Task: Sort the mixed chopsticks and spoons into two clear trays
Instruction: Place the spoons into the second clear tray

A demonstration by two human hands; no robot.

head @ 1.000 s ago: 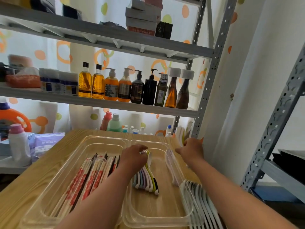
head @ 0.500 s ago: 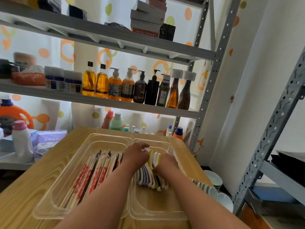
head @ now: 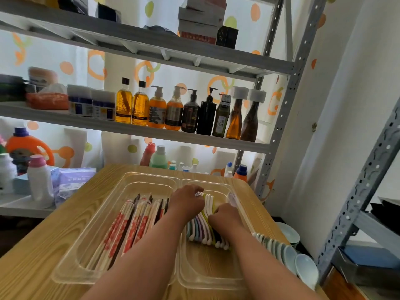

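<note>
Two clear trays sit side by side on the wooden table. The left tray holds several chopsticks in red-and-white wrappers, laid lengthwise. In the right tray lies a row of pastel spoons, packed side by side. My left hand rests on the far ends of the spoons, fingers curled over them. My right hand presses on the right side of the same row, fingers closed on the spoons. Which spoons each hand grips is hidden.
Stacked white bowls and small dishes stand off the table's right edge. Behind the table a metal shelf carries bottles. A white bottle and tissue packs stand at the left. A grey rack post rises at the right.
My right hand came from the table's far right edge into the right tray and now sits on the spoons. The left hand stayed on the spoon row.
</note>
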